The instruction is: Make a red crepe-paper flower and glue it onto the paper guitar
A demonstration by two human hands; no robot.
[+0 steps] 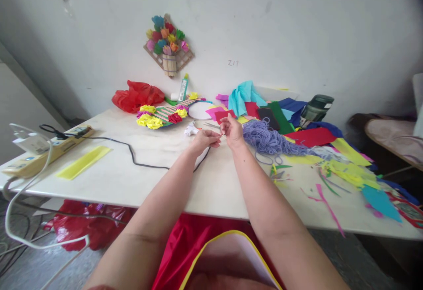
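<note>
My left hand [206, 139] and my right hand [233, 131] meet over the middle of the white table [158, 180], fingertips pinched together on something small and thin between them; I cannot tell what it is. A heap of purple yarn [269, 139] lies just right of my right hand. Scissors [211, 126] and a small white object [191, 129] rest just beyond my hands. A black cable [139, 163] runs under my left hand.
Coloured felt sheets and scraps [343, 162] cover the right side. A paper-flower craft [163, 116], red bag [137, 95], glue bottle [183, 88] and dark bottle [315, 108] stand at the back. A power strip [42, 151] and yellow strip [84, 162] lie left.
</note>
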